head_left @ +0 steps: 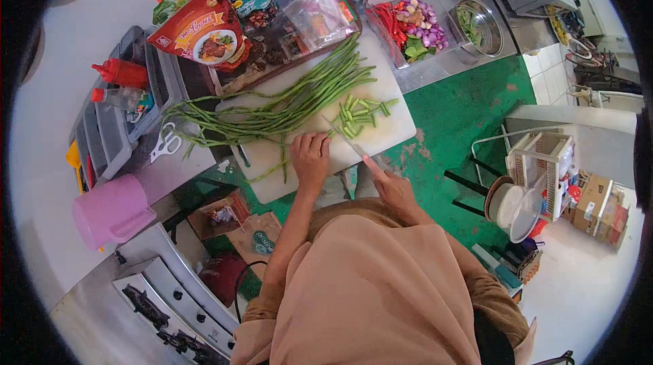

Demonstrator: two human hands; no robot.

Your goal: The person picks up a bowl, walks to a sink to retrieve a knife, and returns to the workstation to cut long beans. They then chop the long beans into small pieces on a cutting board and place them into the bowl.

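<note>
A bundle of long green beans (292, 103) lies across a white cutting board (396, 114). My left hand (311, 159) is closed, its fingers curled down on beans at the near side of the bundle; what lies under the fingers is partly hidden. My right hand (396, 195) grips the pink handle of a knife (354, 146). The blade rests low over the board, just right of my left fingers, its tip pointing toward the bundle. Short cut bean pieces (360, 117) sit in a small pile beyond the blade.
Behind the board stands a tray with seasoning packets (207, 31). A container of chillies and shallots (415, 25) and a steel bowl (494, 28) are at the back right. White scissors (165, 142), a pink jug (109, 212) and a gas stove (170, 297) are on the left.
</note>
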